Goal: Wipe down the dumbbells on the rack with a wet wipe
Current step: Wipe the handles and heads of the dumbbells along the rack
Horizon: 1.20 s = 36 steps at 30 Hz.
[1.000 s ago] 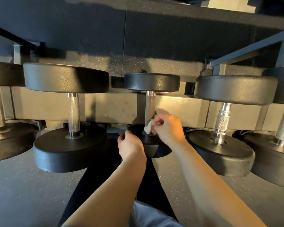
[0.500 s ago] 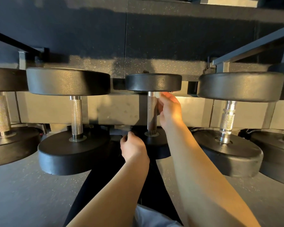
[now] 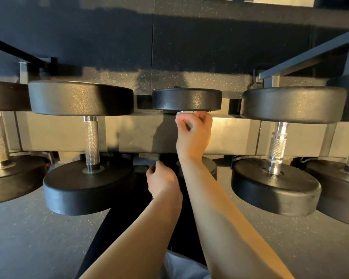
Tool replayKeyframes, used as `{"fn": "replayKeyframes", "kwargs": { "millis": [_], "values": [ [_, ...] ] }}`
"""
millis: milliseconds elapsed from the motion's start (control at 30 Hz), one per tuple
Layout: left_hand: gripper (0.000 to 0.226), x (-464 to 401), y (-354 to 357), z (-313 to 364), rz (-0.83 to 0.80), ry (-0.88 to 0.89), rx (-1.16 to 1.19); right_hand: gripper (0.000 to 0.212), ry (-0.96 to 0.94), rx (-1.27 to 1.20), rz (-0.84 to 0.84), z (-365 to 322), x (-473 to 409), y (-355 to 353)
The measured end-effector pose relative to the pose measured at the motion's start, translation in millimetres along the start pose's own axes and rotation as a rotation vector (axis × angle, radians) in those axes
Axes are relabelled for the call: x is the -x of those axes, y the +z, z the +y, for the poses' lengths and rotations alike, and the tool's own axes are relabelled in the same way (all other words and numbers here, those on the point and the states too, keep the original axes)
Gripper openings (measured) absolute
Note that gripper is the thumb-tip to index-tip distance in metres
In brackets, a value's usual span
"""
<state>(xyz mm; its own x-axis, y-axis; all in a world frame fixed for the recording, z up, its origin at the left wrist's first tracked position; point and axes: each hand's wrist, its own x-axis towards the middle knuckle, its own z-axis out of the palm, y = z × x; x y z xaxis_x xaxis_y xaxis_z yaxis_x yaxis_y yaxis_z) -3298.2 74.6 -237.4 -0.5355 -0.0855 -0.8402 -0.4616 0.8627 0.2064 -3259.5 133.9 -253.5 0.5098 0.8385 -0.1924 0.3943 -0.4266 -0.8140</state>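
Nearest the bottom edge of the frame you see a pale bit of your clothing (image 3: 181,266) and your dark legs over the speckled floor (image 3: 28,238). Both bare forearms rise from there toward the centre.

Your left hand (image 3: 162,183) sits just below centre, fingers curled over the near edge of the small dumbbell's lower head (image 3: 210,168), which is mostly hidden behind your arms. It seems to be gripping that head, though the fingertips are out of sight.

Your right hand (image 3: 193,133) is higher, at the centre of the frame, fingers curled round the top of the small dumbbell's handle, just under its upper head (image 3: 186,99). A sliver of white at the thumb (image 3: 178,117) looks like the wet wipe, but most of it is hidden in your grip. The handle itself is covered by your hand and wrist.

To the left of centre stands a bigger dumbbell (image 3: 91,141) with a knurled handle; another (image 3: 276,146) stands to the right. More dumbbells are cut off at both edges.

Behind them runs the rack's grey rail (image 3: 129,133), and beyond it, across the upper frame, a dark wall (image 3: 109,37).
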Motion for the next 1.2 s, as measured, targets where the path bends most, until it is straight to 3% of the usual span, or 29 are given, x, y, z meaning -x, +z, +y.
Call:
{"fn": "replayKeyframes", "kwargs": {
  "millis": [100, 200, 267, 333, 400, 533, 600, 767, 900, 1067, 1200],
  "values": [
    [0.041, -1.5, 0.5, -1.3, -0.014, -0.011, 0.003, 0.005, 0.181, -0.144, 0.069, -3.0, -8.0, 0.0],
    [0.039, -3.2, 0.1, -1.4, -0.010, -0.027, 0.016, 0.014, 0.605, -0.511, 0.135, -4.4, -20.4, -7.3],
    [0.037, -3.0, -0.2, -0.4, -0.002, -0.034, 0.032, 0.010, 0.811, -0.677, 0.002, -1.0, -30.1, -11.7],
    [0.037, -2.7, 0.1, 0.2, 0.002, -0.041, 0.042, 0.008, 0.896, -0.581, -0.186, -1.2, -41.5, -15.6],
    [0.037, -3.8, 0.1, -0.2, 0.001, -0.041, 0.044, 0.013, 0.891, -0.496, -0.259, -4.2, -47.5, -16.2],
    [0.037, -5.2, -1.0, -1.1, -0.007, -0.050, 0.047, 0.016, 0.813, -0.598, -0.108, -8.6, -31.4, -15.5],
    [0.036, -6.0, -0.7, -2.2, -0.005, -0.048, 0.043, 0.018, 0.657, -0.566, -0.063, -3.6, -21.6, -17.4],
    [0.038, -5.5, 0.4, -1.5, 0.007, -0.052, 0.031, 0.018, -0.005, -0.015, -0.154, 2.5, -6.7, -31.8],
    [0.039, -3.6, 0.5, 0.3, 0.015, -0.041, 0.025, 0.024, -0.525, 0.338, -0.444, 12.3, -10.7, -43.7],
    [0.040, -2.1, -0.9, -0.1, 0.006, -0.039, 0.015, 0.017, -0.544, 0.540, -0.796, 12.2, -15.0, -60.3],
    [0.038, -4.3, -1.9, -1.5, 0.005, -0.028, 0.008, 0.021, -0.298, 0.658, -1.063, 18.5, -4.2, -77.2]
  ]
}}
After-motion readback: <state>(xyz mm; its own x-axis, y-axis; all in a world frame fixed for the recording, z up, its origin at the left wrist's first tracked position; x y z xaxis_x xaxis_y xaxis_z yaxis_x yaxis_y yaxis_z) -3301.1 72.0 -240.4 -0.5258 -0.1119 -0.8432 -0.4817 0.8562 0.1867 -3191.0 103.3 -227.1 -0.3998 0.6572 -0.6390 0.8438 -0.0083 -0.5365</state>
